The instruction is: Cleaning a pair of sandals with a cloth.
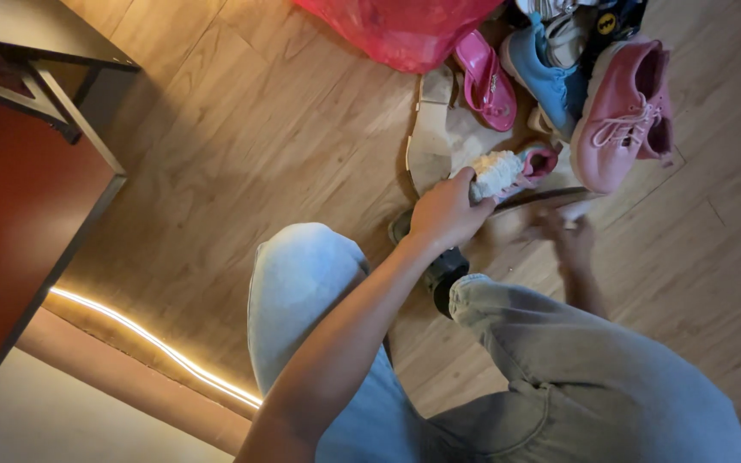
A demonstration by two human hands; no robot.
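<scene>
- My left hand (446, 210) is closed over the top of a small white frilly shoe with a pink lining (508, 170), fingers curled on its fuzzy upper; the shoe sits low over the wooden floor (242, 163), just in front of my knees and at the near edge of the shoe pile.
- My right hand (569, 233) is blurred, down by the floor just right of the left one and close under a thin dark strip (551, 199) that I judge to be the edge of another sole. I cannot tell whether this hand is open or gripping.
- To handle this well, I judge that I should keep the left hold on the firmer part of the small shoe and not on the frill, which looks soft and would crush or slip.
- The beige sandal (432, 129) lies touching or nearly touching the small shoe, so I should lift straight up rather than drag sideways.
- The pink sneaker (623, 116), the blue shoe (546, 77) and the pink flip-flop (486, 81) are stacked close behind; a wide sweep of my right hand could tip that heap.
- The red plastic bag (405, 30) lies beyond the pile, and a dark desk (36, 51) stands well off to my left.
- A dark object (446, 273) sits between my knees, partly hidden; I keep my wrists above it.
</scene>
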